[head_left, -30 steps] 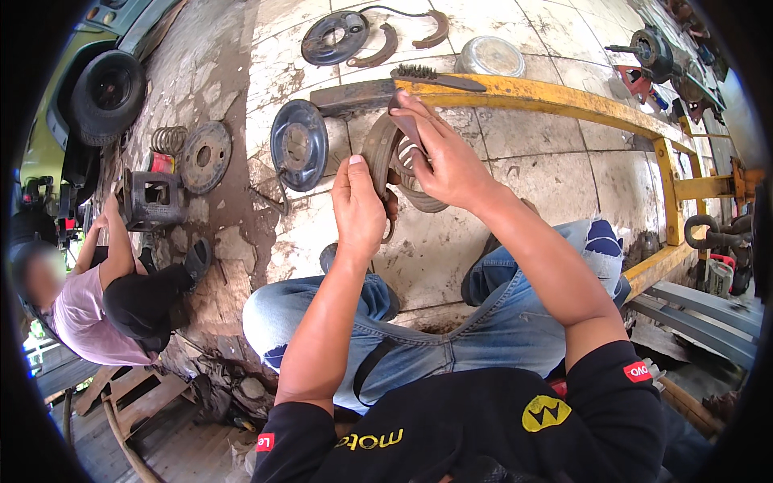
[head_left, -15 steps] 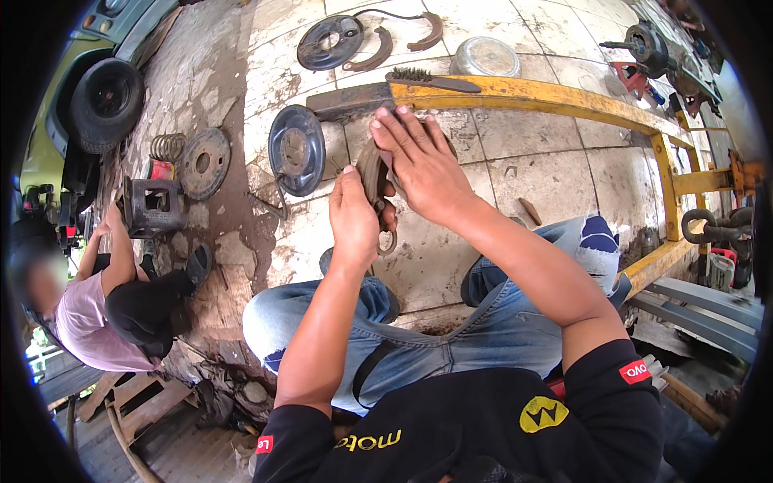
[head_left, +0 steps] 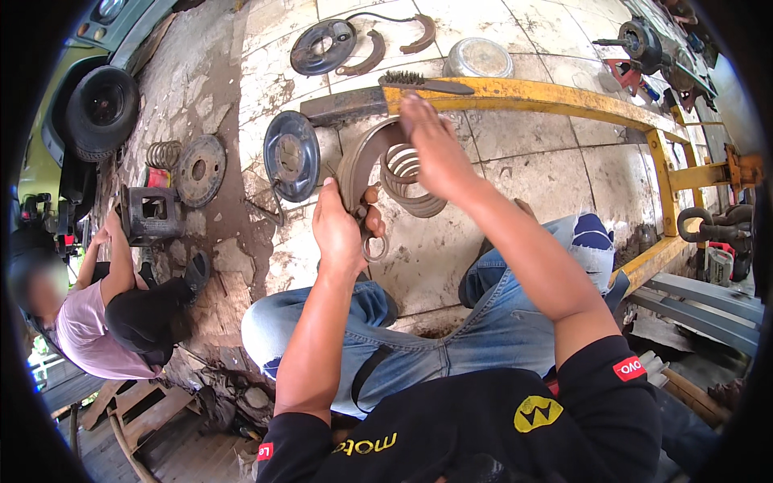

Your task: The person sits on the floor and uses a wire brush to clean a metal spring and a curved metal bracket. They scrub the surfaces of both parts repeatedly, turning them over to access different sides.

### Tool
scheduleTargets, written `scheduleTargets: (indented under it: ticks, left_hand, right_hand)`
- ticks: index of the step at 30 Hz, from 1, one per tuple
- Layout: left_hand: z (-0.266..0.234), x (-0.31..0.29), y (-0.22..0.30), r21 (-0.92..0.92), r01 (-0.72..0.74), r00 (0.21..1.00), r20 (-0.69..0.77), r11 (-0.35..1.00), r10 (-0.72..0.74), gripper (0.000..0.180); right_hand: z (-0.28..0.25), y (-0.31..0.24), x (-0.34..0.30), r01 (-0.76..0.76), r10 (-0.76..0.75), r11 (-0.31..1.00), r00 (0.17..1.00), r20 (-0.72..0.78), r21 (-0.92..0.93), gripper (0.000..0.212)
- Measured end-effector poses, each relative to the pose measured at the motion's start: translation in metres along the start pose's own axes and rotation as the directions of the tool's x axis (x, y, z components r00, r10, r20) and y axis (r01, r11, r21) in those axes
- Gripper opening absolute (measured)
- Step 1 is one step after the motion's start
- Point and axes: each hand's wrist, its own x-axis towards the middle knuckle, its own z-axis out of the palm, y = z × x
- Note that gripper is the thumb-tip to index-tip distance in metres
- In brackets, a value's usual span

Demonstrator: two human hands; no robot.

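Note:
My left hand is closed around the lower end of a curved brake shoe, which stands tilted above the tiled floor. A small metal ring shows just below those fingers. My right hand is at the shoe's upper end, its fingers smeared by motion. Whether anything lies under them is hidden. Right behind the shoe is a coil spring, partly covered by my right hand. To the left of the shoe, a dark round brake backing plate rests on the floor.
A wire brush lies on the yellow steel frame ahead. Beyond it are another backing plate, two brake shoes and a round metal drum. At the left a person sits by a dark metal block.
My right hand has swung off the shoe's face toward its upper end, uncovering the shoe's curve and the coil spring. My left hand keeps its hold, slightly left of before.

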Motion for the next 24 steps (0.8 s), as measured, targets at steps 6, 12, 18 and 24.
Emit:
scheduleTargets:
  ticks: [6, 12, 18, 24]
  left_hand:
    - [-0.001, 0.01, 0.004, -0.109, 0.074, 0.996, -0.044, 0.991, -0.079, 0.042]
    - [-0.006, 0.016, -0.011, -0.158, 0.142, 0.989, -0.023, 0.977, -0.147, 0.04]
    - [-0.009, 0.022, -0.019, -0.17, 0.178, 0.979, -0.071, 0.969, -0.192, 0.037]
    - [-0.013, 0.022, -0.023, -0.174, 0.199, 0.974, -0.078, 0.964, -0.215, 0.033]
  right_hand:
    - [-0.007, -0.014, 0.004, -0.011, 0.034, 0.985, 0.991, -0.13, 0.173, 0.077]
    - [0.013, 0.02, -0.001, -0.247, 0.24, 0.968, 0.959, 0.153, 0.03, 0.069]
    - [0.014, 0.0, -0.003, 0.149, -0.15, 0.986, 0.988, -0.016, -0.068, 0.067]
    - [0.006, 0.032, 0.005, -0.362, 0.34, 0.932, 0.902, 0.266, 0.036, 0.065]
